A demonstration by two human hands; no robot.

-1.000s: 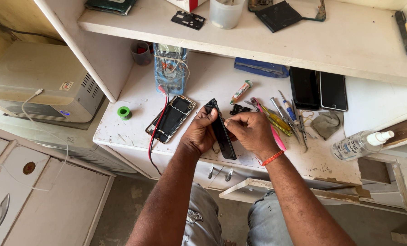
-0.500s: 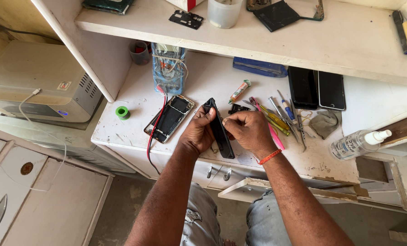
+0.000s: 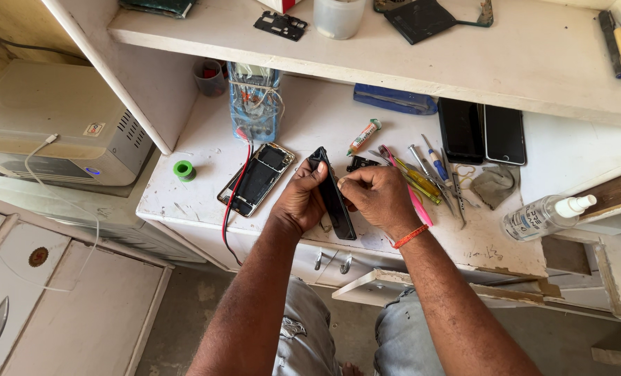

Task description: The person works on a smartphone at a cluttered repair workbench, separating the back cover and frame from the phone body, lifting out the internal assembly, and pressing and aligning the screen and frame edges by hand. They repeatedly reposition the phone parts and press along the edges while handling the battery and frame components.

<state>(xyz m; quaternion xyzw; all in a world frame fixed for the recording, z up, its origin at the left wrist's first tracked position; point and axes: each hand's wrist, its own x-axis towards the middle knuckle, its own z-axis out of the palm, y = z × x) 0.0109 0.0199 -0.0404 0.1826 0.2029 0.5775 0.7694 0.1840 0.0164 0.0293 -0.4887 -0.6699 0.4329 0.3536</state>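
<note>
Head view, repair table [image 3: 206,198]: left hand [image 3: 300,202] and right hand [image 3: 376,198] together hold a black phone [image 3: 335,202] on edge, tilted, just above the table's front edge. Left fingers are curled round its upper end; right fingers are pinched narrow against its side. Compared with a second ago, hands and phone sit in nearly the same place, the grip unchanged; the work on that edge looks ongoing, not finished. Beside the left hand lies an opened phone frame [image 3: 256,179] with a red wire [image 3: 235,191] across it. Right of the hands: screwdrivers [image 3: 422,170] and a clear spray bottle [image 3: 543,214]. Whether the right fingers grip a small tool is hidden; the phone's far face cannot be seen.
</note>
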